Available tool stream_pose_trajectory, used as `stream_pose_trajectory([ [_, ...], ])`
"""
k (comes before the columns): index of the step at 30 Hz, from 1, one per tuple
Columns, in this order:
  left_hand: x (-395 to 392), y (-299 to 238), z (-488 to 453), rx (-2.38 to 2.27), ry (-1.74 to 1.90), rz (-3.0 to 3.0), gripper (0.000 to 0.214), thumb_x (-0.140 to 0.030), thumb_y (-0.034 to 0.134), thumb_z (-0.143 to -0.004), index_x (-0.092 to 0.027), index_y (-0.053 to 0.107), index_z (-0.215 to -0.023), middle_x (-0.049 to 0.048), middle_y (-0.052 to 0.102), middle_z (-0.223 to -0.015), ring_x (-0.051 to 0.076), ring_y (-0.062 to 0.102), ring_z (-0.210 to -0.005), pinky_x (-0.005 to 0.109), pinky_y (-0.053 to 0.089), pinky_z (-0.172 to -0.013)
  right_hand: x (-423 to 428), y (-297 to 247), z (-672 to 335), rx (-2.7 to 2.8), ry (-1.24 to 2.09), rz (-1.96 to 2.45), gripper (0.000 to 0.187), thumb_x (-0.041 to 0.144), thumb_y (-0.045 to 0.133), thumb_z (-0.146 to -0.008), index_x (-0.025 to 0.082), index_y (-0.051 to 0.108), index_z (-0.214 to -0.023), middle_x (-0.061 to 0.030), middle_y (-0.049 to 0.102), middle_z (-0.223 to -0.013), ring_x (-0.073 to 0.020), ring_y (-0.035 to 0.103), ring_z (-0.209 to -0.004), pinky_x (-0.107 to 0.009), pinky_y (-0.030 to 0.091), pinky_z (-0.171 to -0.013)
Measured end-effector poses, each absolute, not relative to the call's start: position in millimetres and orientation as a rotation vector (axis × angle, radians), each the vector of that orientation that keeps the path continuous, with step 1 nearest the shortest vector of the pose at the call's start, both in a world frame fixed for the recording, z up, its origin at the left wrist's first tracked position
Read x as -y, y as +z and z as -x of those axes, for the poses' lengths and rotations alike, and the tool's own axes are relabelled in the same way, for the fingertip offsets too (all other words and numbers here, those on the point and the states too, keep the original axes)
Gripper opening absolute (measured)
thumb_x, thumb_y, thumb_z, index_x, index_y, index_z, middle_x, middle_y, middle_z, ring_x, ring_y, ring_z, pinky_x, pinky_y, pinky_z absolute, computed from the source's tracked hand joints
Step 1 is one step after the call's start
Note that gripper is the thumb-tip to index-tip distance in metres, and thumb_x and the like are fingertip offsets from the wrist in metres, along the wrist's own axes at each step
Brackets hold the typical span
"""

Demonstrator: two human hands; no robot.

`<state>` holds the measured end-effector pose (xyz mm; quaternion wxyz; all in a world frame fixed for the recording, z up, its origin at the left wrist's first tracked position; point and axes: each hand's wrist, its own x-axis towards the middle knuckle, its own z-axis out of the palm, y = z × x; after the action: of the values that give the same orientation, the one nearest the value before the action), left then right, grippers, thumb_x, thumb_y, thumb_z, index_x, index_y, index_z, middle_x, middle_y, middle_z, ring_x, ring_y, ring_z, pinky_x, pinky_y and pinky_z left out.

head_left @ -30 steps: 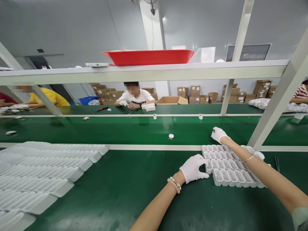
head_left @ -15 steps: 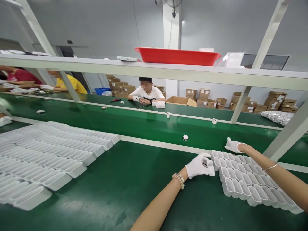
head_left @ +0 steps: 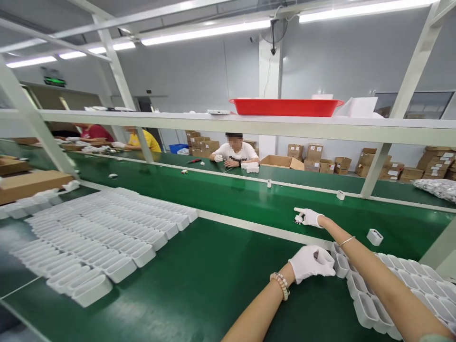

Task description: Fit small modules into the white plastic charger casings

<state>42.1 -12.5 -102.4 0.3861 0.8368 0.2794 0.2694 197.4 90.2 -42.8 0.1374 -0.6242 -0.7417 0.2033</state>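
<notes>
My left hand (head_left: 309, 264), in a white glove, is closed around a small white plastic cup (head_left: 325, 260) beside the right-hand group of cups. My right hand (head_left: 309, 218), also gloved, reaches over the green belt with its index finger stretched out. Its fingers are apart around a small white part with dark bits (head_left: 298, 220), which lies on the belt. A white case with a dark opening (head_left: 375, 236) rests on the belt behind my right forearm. Rows of oblong white cups (head_left: 366, 308) stand at the right, partly hidden by that forearm.
A large block of white cups (head_left: 117, 268) covers the left of the table. A pale rail (head_left: 249, 228) divides table and belt. Overhead, a shelf (head_left: 199, 121) carries a red tray (head_left: 285, 108). A co-worker (head_left: 242, 151) sits opposite; slanted posts (head_left: 376, 168) stand between.
My right hand has left the white case on the belt and moved left to the small part. My left hand still holds the cup. The view has tilted up and turned left.
</notes>
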Motion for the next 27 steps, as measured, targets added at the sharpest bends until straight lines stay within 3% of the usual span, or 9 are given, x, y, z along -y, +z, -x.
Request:
stream_pose_trajectory([
  [6,0.6,-82.0,-59.6,-0.675,0.735,-2.091,0.022,-0.031,0.073,-0.080,-0.010,0.069,-0.089,0.0054,0.073,-0.080,0.016,0.069,-0.071,0.027,0.058,-0.063,-84.3,-30.4,-194.0,2.061,0.774,1.722,0.027,0.035,0.059,-0.094,0.014,0.063,-0.112,-0.0056,0.066,-0.107,-0.0175,0.065,-0.087,-0.034,0.057,-0.074],
  [10,9.7,-43.6,-45.5,-0.643,0.953,-2.150,0.021,-0.030,0.075,-0.074,-0.016,0.070,-0.089,0.0062,0.074,-0.091,0.022,0.068,-0.085,0.034,0.057,-0.083,-57.2,-9.0,-203.5,1.908,0.846,1.628,0.024,0.034,0.060,-0.094,0.013,0.063,-0.107,-0.0044,0.067,-0.098,-0.0142,0.065,-0.078,-0.030,0.057,-0.068],
  [13,24.4,-11.2,-26.0,-0.621,1.135,-2.206,0.028,-0.026,0.068,-0.077,-0.017,0.065,-0.103,0.0094,0.069,-0.102,0.025,0.063,-0.100,0.042,0.052,-0.094,-19.9,20.2,-217.5,1.784,0.861,1.500,0.028,0.032,0.066,-0.089,0.012,0.062,-0.108,-0.0046,0.069,-0.093,-0.0146,0.067,-0.075,-0.032,0.058,-0.068],
  [17,51.3,19.0,-7.1,-0.459,1.567,-2.574,0.043,-0.010,0.054,-0.079,-0.019,0.052,-0.122,0.0085,0.062,-0.102,0.019,0.061,-0.089,0.035,0.057,-0.079,65.9,60.4,-229.2,1.661,0.833,1.351,0.056,0.033,0.079,-0.071,0.013,0.056,-0.118,-0.0104,0.074,-0.098,-0.0207,0.071,-0.075,-0.041,0.061,-0.074],
  [20,70.2,27.0,-8.3,-0.443,1.806,-2.701,0.046,-0.007,0.053,-0.081,-0.018,0.048,-0.124,0.0074,0.060,-0.098,0.016,0.060,-0.084,0.027,0.057,-0.070,137.2,71.8,-218.2,1.546,0.578,1.417,0.054,0.035,0.081,-0.069,0.019,0.063,-0.118,-0.0095,0.074,-0.105,-0.0270,0.072,-0.093,-0.044,0.062,-0.082],
  [24,87.0,24.4,-20.7,-0.457,1.967,-2.667,0.043,-0.005,0.052,-0.083,-0.013,0.046,-0.125,0.0054,0.059,-0.085,0.014,0.057,-0.074,0.024,0.056,-0.066,193.4,59.2,-193.5,1.546,0.390,1.277,0.039,0.020,0.081,-0.068,0.026,0.071,-0.106,-0.0012,0.077,-0.091,-0.0221,0.075,-0.077,-0.031,0.066,-0.070],
  [27,93.3,20.1,-27.0,-0.411,1.953,-2.701,0.043,-0.016,0.053,-0.087,-0.010,0.044,-0.129,0.0056,0.059,-0.081,0.014,0.056,-0.069,0.024,0.054,-0.061,201.2,46.0,-186.4,1.641,0.307,1.069,0.040,0.017,0.076,-0.076,0.035,0.068,-0.111,0.0068,0.075,-0.082,-0.0147,0.072,-0.067,-0.024,0.064,-0.067],
])
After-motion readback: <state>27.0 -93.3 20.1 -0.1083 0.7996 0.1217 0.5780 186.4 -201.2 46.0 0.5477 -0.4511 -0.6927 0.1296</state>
